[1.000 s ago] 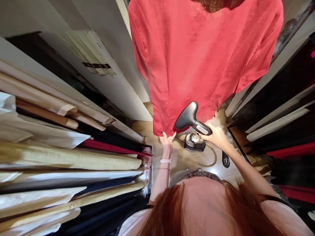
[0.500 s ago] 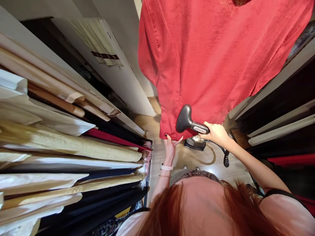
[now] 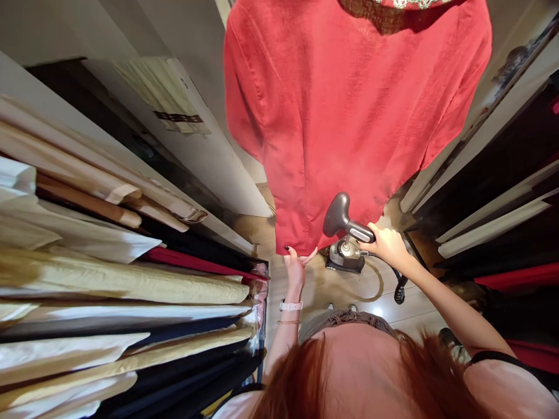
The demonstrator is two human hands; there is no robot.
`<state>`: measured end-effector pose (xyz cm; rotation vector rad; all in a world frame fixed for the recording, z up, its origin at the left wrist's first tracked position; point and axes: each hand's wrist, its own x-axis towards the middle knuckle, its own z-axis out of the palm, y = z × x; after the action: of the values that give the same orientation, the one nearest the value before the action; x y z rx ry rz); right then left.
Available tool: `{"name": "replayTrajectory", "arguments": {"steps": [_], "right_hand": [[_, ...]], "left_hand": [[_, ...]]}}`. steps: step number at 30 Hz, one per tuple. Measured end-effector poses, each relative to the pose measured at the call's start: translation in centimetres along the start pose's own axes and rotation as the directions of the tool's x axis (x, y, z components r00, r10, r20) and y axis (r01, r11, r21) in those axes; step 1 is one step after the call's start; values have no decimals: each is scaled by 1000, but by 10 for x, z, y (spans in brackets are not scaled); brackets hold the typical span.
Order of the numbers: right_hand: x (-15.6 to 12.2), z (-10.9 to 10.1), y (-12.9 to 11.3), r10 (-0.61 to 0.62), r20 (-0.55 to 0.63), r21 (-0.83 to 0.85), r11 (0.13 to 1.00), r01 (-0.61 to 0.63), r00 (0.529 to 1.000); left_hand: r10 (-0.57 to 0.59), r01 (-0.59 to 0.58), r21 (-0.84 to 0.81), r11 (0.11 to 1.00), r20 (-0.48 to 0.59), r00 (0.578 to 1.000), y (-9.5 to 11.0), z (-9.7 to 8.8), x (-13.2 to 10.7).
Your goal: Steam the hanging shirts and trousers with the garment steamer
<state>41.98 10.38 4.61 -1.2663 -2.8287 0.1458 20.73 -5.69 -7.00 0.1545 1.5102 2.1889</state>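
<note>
A red short-sleeved shirt [image 3: 349,105] hangs in front of me, its patterned neckline at the top of the view. At its lower left corner, my left hand [image 3: 296,269] grips the hem, thumb on the front and the other fingers partly behind the cloth. My right hand [image 3: 388,244] is wrapped around the handle of a black garment steamer [image 3: 338,215]. The steamer's head is at the lower part of the shirt, right of my left hand; whether it touches the cloth I cannot tell. A coiled black hose [image 3: 399,288] trails from the handle.
Beneath the shirt, the steamer's base [image 3: 345,259] stands on the wooden floor. Hanging clothes [image 3: 131,279] in cream, white and dark tones line my left. More garments [image 3: 519,279] hang on the right. A pale curtain [image 3: 166,93] shows at the upper left.
The steamer head has shifted slightly right, away from my left hand. My view has tilted up, so the shirt's neckline now shows. My left hand keeps its grip on the hem.
</note>
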Motion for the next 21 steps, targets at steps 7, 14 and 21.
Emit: {"name": "replayTrajectory", "arguments": {"steps": [7, 14, 21], "right_hand": [[-32, 3, 31, 195, -144, 204, 965, -164, 970], [-45, 1, 11, 103, -194, 370, 929, -25, 976], [-29, 1, -22, 41, -85, 306, 952, -13, 996]], "left_hand": [[81, -71, -97, 993, 95, 992, 2, -4, 8], [-75, 68, 73, 995, 108, 991, -22, 5, 6], [-175, 187, -86, 979, 128, 976, -17, 20, -11]]}}
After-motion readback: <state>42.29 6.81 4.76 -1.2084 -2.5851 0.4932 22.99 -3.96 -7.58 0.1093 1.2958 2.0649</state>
